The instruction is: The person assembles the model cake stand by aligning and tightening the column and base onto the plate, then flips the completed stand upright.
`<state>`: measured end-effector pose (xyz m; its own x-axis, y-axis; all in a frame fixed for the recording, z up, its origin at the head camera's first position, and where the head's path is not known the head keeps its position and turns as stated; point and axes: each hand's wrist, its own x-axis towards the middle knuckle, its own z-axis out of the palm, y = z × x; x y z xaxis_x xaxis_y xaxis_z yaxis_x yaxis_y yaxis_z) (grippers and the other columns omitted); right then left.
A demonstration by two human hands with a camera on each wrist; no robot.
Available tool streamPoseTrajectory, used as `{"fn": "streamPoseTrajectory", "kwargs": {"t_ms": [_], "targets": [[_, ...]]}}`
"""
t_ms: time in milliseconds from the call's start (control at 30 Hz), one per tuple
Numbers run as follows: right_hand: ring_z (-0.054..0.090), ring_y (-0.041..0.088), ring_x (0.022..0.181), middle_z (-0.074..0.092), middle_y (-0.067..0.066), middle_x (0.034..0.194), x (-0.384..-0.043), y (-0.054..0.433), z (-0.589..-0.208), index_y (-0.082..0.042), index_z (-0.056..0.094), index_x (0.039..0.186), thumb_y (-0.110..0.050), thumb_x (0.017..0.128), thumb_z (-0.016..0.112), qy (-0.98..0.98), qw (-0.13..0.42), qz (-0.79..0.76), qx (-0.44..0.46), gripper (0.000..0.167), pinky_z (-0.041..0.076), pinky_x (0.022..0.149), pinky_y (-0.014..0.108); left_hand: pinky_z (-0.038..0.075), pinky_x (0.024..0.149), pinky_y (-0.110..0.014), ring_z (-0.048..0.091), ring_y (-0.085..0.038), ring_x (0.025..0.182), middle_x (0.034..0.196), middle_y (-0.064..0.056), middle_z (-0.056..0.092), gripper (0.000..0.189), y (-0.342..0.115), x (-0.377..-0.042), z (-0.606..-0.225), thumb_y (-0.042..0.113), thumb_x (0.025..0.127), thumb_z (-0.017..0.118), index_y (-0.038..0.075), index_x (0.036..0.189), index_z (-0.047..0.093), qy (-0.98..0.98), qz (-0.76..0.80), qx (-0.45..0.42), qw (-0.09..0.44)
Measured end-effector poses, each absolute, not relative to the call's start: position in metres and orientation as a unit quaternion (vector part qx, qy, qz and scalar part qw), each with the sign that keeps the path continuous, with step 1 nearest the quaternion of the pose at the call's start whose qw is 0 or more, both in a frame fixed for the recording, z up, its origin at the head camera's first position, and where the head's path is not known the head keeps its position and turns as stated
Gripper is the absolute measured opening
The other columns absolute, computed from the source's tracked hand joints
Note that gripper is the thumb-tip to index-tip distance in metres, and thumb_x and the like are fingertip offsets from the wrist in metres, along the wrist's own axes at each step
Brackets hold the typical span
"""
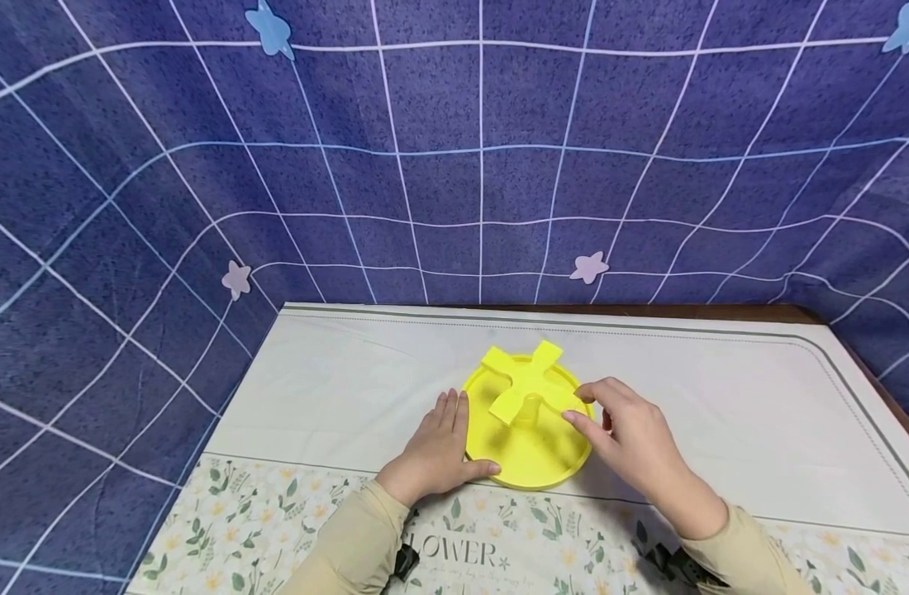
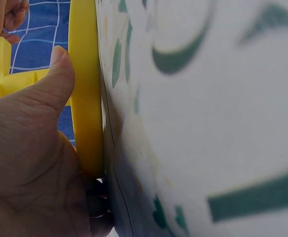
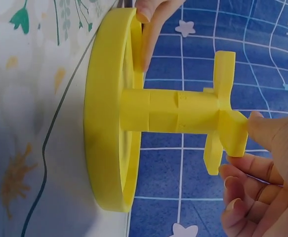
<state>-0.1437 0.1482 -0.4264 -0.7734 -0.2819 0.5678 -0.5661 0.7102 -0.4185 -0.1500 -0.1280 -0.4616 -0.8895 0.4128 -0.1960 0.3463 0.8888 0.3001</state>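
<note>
A shallow yellow round dish (image 1: 538,464) lies on the table. From its middle rises a jointed yellow post (image 3: 158,109), topped by a yellow cross-shaped piece (image 1: 527,384) with flared arms. My right hand (image 1: 636,430) pinches one arm of that cross between thumb and fingers, as the right wrist view (image 3: 277,182) also shows. On the dish's left side, my left hand (image 1: 441,454) rests with straight fingers along the rim (image 2: 86,89) and the thumb over its near edge. Whether the post is fixed to the dish I cannot tell.
A white tablecloth (image 1: 350,388) with a floral band (image 1: 276,512) and printed lettering covers the table. Behind and at the left hangs a blue cloth (image 1: 440,182) with a grid pattern and stars. The table's brown back edge (image 1: 692,312) shows beneath it.
</note>
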Motion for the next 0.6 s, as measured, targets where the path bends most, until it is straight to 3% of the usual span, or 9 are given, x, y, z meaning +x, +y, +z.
{"fn": "streamPoseTrajectory", "kwargs": {"t_ms": [400,600], "targets": [[0.044,0.003,0.057,0.064,-0.002,0.085,-0.139,0.133,-0.429,-0.008,0.068,0.091,-0.034,0.078,0.081,-0.893,0.263,0.255,0.259,0.031,0.043,0.05,0.024,0.016,0.116,-0.052,0.004,-0.04,0.147,0.158,-0.029,0.005,0.113,-0.129,-0.151,-0.466,0.071,0.086,0.052,-0.01,0.152,0.007,0.963,0.139,0.201,0.117],[0.053,0.008,0.06,0.066,0.0,0.084,-0.136,0.12,-0.428,-0.009,0.068,0.086,-0.039,0.078,0.081,-0.889,0.288,0.236,0.266,0.034,0.047,0.05,0.028,0.015,0.117,-0.05,0.002,-0.038,0.147,0.159,-0.026,0.002,0.114,-0.129,-0.153,-0.474,0.071,0.086,0.052,-0.008,0.153,0.006,0.966,0.124,0.195,0.117]]}}
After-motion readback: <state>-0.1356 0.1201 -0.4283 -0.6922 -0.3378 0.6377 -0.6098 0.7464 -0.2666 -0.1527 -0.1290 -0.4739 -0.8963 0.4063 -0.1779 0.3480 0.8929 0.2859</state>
